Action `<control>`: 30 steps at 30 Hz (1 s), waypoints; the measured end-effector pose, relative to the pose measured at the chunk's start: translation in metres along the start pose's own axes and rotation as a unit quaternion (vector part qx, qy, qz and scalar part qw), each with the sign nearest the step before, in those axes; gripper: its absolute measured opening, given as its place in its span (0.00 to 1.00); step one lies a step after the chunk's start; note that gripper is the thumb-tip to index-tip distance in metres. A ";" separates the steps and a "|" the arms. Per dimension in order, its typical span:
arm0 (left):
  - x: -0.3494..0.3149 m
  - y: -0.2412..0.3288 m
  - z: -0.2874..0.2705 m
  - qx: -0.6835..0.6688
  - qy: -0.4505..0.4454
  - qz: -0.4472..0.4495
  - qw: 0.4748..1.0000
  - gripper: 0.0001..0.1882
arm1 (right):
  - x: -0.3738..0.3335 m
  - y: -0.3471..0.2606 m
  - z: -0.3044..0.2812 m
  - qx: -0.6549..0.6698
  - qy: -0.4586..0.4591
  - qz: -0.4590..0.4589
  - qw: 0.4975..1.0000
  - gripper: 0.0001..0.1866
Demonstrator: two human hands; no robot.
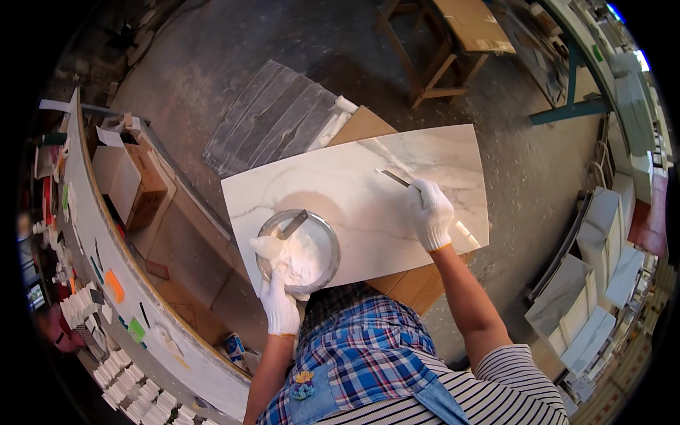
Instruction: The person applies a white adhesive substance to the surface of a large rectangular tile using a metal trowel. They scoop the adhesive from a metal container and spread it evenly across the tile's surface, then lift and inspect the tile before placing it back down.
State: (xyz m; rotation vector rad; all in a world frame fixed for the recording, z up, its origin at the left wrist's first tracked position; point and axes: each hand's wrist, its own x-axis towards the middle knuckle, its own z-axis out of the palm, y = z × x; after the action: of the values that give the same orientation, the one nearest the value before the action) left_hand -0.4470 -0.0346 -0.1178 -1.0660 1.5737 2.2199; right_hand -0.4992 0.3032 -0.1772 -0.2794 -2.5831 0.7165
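A pale marble-look slab [354, 237] with grey veins lies flat in front of me. Over its left part is a round metal bowl [336, 248] holding a white powdery or pasty material [308, 255]. My left hand [280, 304], in a white knitted glove, grips the bowl's near-left rim; its lower fingers are hidden. A flat-bladed scraper [292, 224] rests in the bowl, its other end by a white lump [266, 246] that I cannot make out. My gloved right hand [431, 212] is closed around a narrow spatula [394, 177], whose blade points up-left near the slab's surface.
Brown cardboard [411, 287] shows under the slab. Beyond it lies a stack of dark grey veined sheets [273, 120]. A wooden trestle [453, 64] stands far right. A curved-looking workbench [134, 283] with small tools runs along my left; stacked slabs [567, 304] lean at right.
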 end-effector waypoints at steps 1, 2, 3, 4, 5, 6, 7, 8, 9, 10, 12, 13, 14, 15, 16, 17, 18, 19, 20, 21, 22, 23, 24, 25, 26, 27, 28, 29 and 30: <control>-0.001 0.001 0.002 -0.002 -0.001 -0.005 1.000 0.25 | -0.005 0.000 0.001 -0.003 -0.017 0.015 1.000 0.08; -0.005 0.003 0.005 -0.005 -0.002 -0.009 1.000 0.25 | -0.011 0.001 0.003 -0.006 -0.033 0.029 0.999 0.08; -0.007 0.006 0.009 -0.008 -0.002 -0.014 1.000 0.25 | -0.016 0.002 0.004 -0.008 -0.050 0.043 0.998 0.08; -0.007 0.005 0.009 -0.006 -0.004 -0.014 1.000 0.25 | -0.018 0.002 0.005 -0.005 -0.054 0.025 0.998 0.09; -0.007 0.005 0.007 -0.004 -0.006 -0.014 1.000 0.25 | -0.020 0.002 0.005 -0.001 -0.059 0.007 0.998 0.11; -0.008 0.004 0.005 -0.001 -0.007 -0.014 1.000 0.24 | -0.019 -0.001 0.005 0.003 -0.064 -0.010 0.998 0.12; -0.008 0.003 0.005 -0.003 -0.008 -0.013 1.000 0.24 | -0.017 -0.003 0.004 0.003 -0.056 -0.031 0.998 0.14; -0.008 0.003 0.005 -0.006 -0.008 -0.012 1.000 0.24 | -0.013 -0.006 0.003 0.003 -0.048 -0.053 0.997 0.16; -0.008 0.002 0.005 -0.007 -0.009 -0.012 1.000 0.24 | -0.009 -0.009 0.002 0.003 -0.039 -0.073 0.997 0.19; -0.009 0.001 0.004 -0.006 -0.009 -0.011 1.000 0.24 | -0.007 -0.011 0.005 -0.014 -0.041 -0.085 0.995 0.20; -0.008 -0.001 0.002 -0.002 -0.010 -0.008 1.000 0.24 | -0.003 -0.015 0.011 -0.049 -0.043 -0.108 0.992 0.24; -0.009 -0.001 0.003 -0.002 -0.009 -0.006 1.000 0.24 | -0.004 -0.016 0.014 -0.072 -0.051 -0.107 0.990 0.24; -0.010 0.000 0.004 -0.002 -0.008 -0.004 1.000 0.24 | -0.006 -0.016 0.017 -0.094 -0.059 -0.106 0.988 0.23; -0.011 0.000 0.005 -0.003 -0.007 -0.003 1.000 0.24 | -0.007 -0.016 0.020 -0.116 -0.068 -0.105 0.985 0.23; -0.011 -0.001 0.005 -0.001 -0.005 -0.002 1.000 0.24 | -0.007 -0.018 0.022 -0.125 -0.075 -0.099 0.984 0.22; -0.010 -0.002 0.004 0.001 -0.003 -0.002 1.000 0.24 | -0.007 -0.019 0.024 -0.134 -0.082 -0.092 0.983 0.22; -0.009 -0.003 0.004 0.001 -0.001 -0.001 1.000 0.24 | -0.006 -0.021 0.025 -0.143 -0.089 -0.086 0.982 0.22; -0.010 -0.002 0.005 -0.001 -0.002 -0.003 1.000 0.24 | -0.006 -0.021 0.025 -0.146 -0.093 -0.084 0.981 0.22; -0.012 -0.001 0.007 -0.003 -0.003 -0.004 1.000 0.24 | -0.005 -0.022 0.024 -0.148 -0.098 -0.081 0.981 0.21; -0.014 0.001 0.008 -0.005 -0.003 -0.005 1.000 0.24 | -0.004 -0.022 0.024 -0.150 -0.102 -0.079 0.980 0.21; -0.014 0.001 0.008 -0.009 -0.004 -0.009 1.000 0.24 | -0.004 -0.022 0.023 -0.151 -0.104 -0.078 0.980 0.21; -0.015 0.001 0.009 -0.013 -0.005 -0.012 1.000 0.24 | -0.005 -0.022 0.023 -0.151 -0.106 -0.077 0.980 0.21; -0.015 0.002 0.009 -0.016 -0.006 -0.014 1.000 0.24 | -0.004 -0.023 0.023 -0.151 -0.108 -0.075 0.980 0.21; -0.014 -0.001 0.006 -0.009 -0.001 -0.009 1.000 0.24 | -0.005 -0.023 0.023 -0.150 -0.103 -0.075 0.980 0.21; -0.011 -0.008 0.000 -0.003 0.003 -0.005 1.000 0.24 | -0.007 -0.023 0.023 -0.149 -0.098 -0.075 0.981 0.21; -0.010 -0.012 -0.006 0.004 0.008 -0.001 1.000 0.24 | -0.009 -0.023 0.022 -0.149 -0.094 -0.074 0.982 0.21; -0.009 -0.015 -0.011 0.010 0.006 0.004 1.000 0.24 | -0.008 -0.024 0.022 -0.149 -0.098 -0.068 0.982 0.21; -0.008 -0.017 -0.015 0.015 0.003 0.008 1.000 0.24 | -0.007 -0.026 0.022 -0.149 -0.101 -0.063 0.982 0.21; -0.008 -0.017 -0.015 0.020 0.001 0.012 1.000 0.25 | -0.004 -0.028 0.021 -0.149 -0.104 -0.058 0.982 0.21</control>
State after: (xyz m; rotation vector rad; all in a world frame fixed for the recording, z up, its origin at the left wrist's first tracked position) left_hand -0.4259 -0.0394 -0.1272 -1.0444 1.6322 2.1937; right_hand -0.5071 0.2691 -0.1797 -0.1497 -2.8789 0.3298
